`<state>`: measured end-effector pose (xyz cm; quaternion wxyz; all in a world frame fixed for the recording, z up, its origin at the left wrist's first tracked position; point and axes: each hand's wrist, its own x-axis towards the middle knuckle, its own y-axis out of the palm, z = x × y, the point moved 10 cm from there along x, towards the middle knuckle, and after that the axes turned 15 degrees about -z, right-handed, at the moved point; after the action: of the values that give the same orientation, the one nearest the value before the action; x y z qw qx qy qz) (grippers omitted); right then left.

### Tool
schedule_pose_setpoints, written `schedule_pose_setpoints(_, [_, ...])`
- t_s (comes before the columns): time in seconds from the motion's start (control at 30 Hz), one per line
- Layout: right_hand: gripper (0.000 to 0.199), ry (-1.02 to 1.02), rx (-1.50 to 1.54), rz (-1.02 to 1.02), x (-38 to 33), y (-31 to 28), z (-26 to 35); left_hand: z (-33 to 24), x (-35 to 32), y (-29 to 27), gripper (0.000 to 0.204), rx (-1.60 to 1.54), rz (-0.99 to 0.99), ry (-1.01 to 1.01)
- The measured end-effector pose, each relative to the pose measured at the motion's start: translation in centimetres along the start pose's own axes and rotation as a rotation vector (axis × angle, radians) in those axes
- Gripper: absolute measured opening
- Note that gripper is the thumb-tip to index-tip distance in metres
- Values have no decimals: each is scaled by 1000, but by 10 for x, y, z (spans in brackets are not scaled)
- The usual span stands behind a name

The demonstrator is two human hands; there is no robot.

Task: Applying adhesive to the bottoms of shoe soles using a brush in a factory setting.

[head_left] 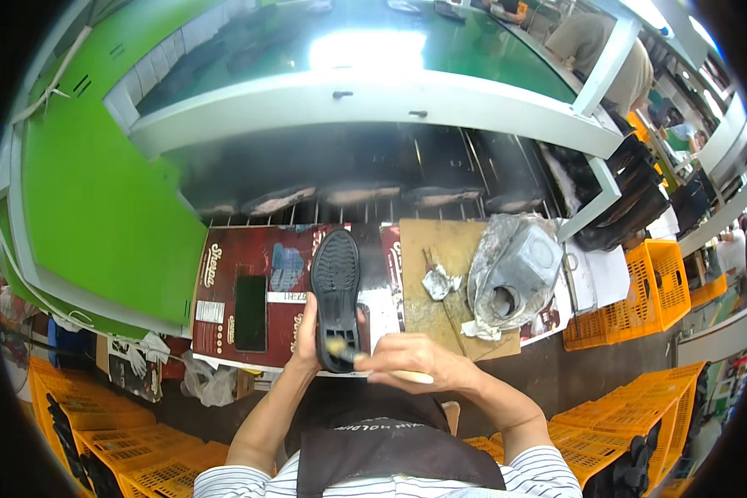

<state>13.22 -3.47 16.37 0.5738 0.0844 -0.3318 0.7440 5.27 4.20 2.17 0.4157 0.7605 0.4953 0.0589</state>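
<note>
left hand (307, 336) wrapped round black shoe sole (337, 290), tread up | right hand (413, 358) closed on brush (344, 350), bristles touching sole's heel | glue tin (510, 274) right of sole

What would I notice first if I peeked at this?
The black shoe sole stands out, held up in the middle by the left hand, while the right hand dabs a small brush on its lower end. Behind it stretches a big bright green conveyor belt.
</note>
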Motion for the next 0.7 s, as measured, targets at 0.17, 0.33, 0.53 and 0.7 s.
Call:
schedule_pose_setpoints(0.17, [16,202,290,29,7,-16,-45,5,0,6,71,120,-101,-45])
schedule_pose_setpoints(0.33, [17,153,-139,-346,22,-74,-64,20,-9,23,70,144,119,-165])
schedule_pose_setpoints(0.53, [18,222,215,-99,-4,-69,-34,22,5,8,67,67,-64,-161])
schedule_pose_setpoints(0.7, [19,371,449,-795,-75,-153,-75,-66,12,115,74,149,91,41])
